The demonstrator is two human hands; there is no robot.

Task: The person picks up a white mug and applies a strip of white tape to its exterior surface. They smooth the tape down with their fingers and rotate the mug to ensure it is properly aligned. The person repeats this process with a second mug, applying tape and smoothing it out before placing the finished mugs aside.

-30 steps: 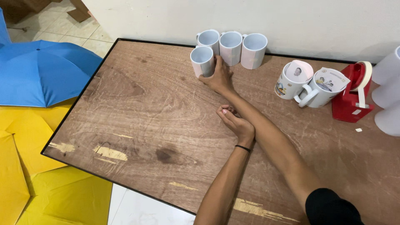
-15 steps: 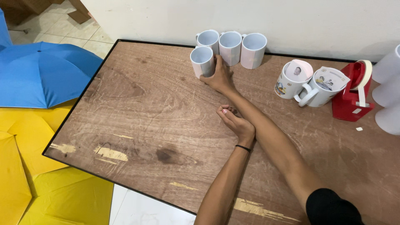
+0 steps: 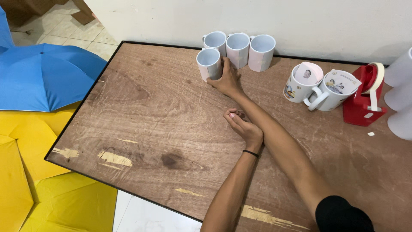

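Several white mugs stand at the far edge of the wooden table [image 3: 141, 124]. The front mug [image 3: 209, 63] stands a little ahead of a row of three mugs [image 3: 238, 49] by the wall. My right hand [image 3: 226, 80] reaches across the table and wraps around the front mug's right side. My left hand [image 3: 243, 125], with a black band on its wrist, rests on the table in a loose fist. It holds nothing and lies against my right forearm.
Two mugs with paper sheets rolled inside them [image 3: 315, 83] stand at the right, next to a red tape dispenser [image 3: 364, 96]. White cylinders [image 3: 399, 99] sit at the right edge. An open blue umbrella [image 3: 40, 75] and yellow ones [image 3: 25, 180] lie on the floor at the left.
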